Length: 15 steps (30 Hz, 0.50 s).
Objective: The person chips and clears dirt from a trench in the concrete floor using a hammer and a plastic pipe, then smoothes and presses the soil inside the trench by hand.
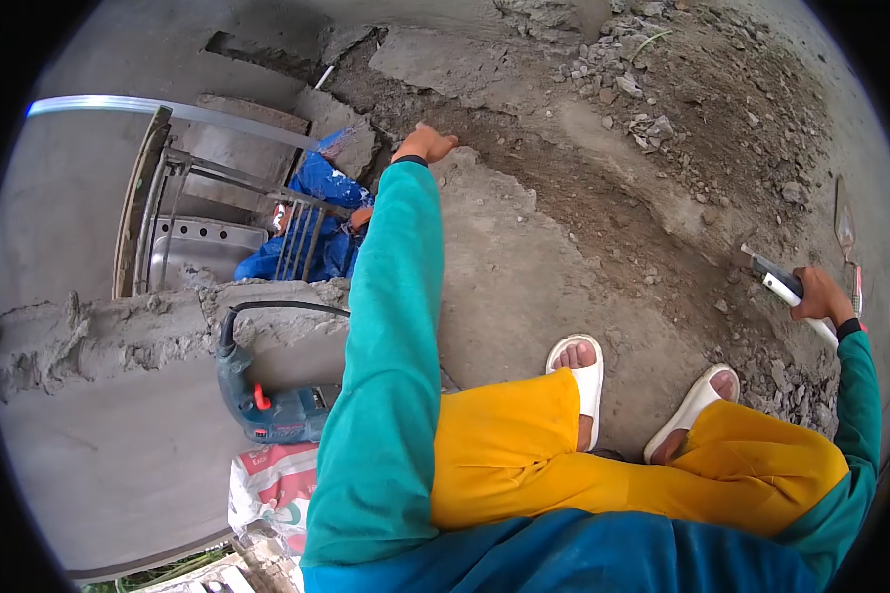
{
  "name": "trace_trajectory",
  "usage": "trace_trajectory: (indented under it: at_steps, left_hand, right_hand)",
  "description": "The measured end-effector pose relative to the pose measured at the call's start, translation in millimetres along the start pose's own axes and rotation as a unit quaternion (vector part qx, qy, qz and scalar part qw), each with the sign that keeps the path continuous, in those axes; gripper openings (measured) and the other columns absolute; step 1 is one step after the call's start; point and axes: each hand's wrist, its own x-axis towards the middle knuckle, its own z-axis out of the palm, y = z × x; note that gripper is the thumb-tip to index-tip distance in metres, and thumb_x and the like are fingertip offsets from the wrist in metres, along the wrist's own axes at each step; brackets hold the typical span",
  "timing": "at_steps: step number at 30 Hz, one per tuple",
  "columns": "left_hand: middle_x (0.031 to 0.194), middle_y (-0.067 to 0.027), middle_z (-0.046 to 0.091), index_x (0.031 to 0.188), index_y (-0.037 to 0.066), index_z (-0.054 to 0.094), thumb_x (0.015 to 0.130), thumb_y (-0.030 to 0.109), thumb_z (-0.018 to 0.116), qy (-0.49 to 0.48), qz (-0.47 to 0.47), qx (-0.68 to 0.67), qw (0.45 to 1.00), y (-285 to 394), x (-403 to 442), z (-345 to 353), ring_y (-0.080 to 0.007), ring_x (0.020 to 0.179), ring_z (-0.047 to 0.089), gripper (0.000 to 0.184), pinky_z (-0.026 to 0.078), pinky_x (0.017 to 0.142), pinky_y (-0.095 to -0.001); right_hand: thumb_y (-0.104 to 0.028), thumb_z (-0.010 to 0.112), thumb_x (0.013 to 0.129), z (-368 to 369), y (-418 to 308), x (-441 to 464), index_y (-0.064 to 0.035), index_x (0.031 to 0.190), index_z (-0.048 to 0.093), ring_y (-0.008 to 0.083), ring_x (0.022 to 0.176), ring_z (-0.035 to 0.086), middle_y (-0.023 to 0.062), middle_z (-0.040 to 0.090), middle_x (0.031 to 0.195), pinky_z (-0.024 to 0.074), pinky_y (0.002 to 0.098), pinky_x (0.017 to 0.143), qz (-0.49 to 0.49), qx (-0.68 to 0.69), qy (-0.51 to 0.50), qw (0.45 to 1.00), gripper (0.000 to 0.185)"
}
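Observation:
My left hand (pixel 427 144) reaches forward to the edge of a broken concrete slab (pixel 489 212), beside a trench of loose soil (pixel 564 188). A finger or thumb points right, and nothing shows in this hand. Out to the right, my right hand (pixel 819 296) is closed around a white tube-like piece (pixel 783 289), with a dark grey bar with a metal tip (pixel 766 265) alongside. I cannot tell whether these are one tool. A pointed trowel (pixel 845 222) lies just beyond that hand.
Rubble and soil (pixel 732 109) are heaped at the upper right. A corded power drill (pixel 287 413) rests at left above a red-and-white bag (pixel 272 484). Further up are a metal frame (pixel 218 170), a steel sink (pixel 203 247) and blue cloth or plastic (pixel 321 183).

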Motion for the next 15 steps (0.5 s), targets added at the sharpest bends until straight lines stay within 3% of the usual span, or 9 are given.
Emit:
trace_trajectory:
  at_steps: [9,11,15]
  left_hand:
    - [0.14,-0.0273,0.028,0.139,-0.01,0.007,0.086,0.051,0.046,0.001,0.006,-0.006,1.0,14.7,-6.6,-5.1,-0.0394,0.126,0.037,0.09,0.034,0.102,-0.0439]
    - [0.137,-0.0306,0.032,0.135,-0.015,0.019,0.082,0.056,0.05,0.028,0.01,-0.036,0.999,18.2,-6.4,-3.9,-0.04,0.127,0.035,0.094,0.031,0.104,-0.0402]
    - [0.138,-0.0308,0.03,0.135,-0.015,0.019,0.082,0.056,0.05,0.013,0.032,-0.029,0.999,20.2,2.3,0.9,-0.04,0.128,0.034,0.094,0.031,0.104,-0.0407]
  right_hand:
    - [-0.022,0.073,0.042,3.3,4.7,4.1,0.0024,0.077,0.06,0.0386,0.075,0.06,0.0226,0.062,0.076,0.0477,0.0416,0.07,-0.005,0.005,0.011,1.0,0.044]
    - [-0.022,0.073,0.042,6.6,4.5,1.2,0.0022,0.077,0.06,0.0386,0.075,0.06,0.0226,0.062,0.076,0.0477,0.0416,0.07,-0.003,0.003,0.019,1.0,0.045]
    - [-0.023,0.072,0.043,-0.2,-2.3,-0.3,0.0024,0.079,0.062,0.0375,0.074,0.061,0.0225,0.061,0.073,0.048,0.0425,0.068,0.002,-0.009,0.003,1.0,0.045]
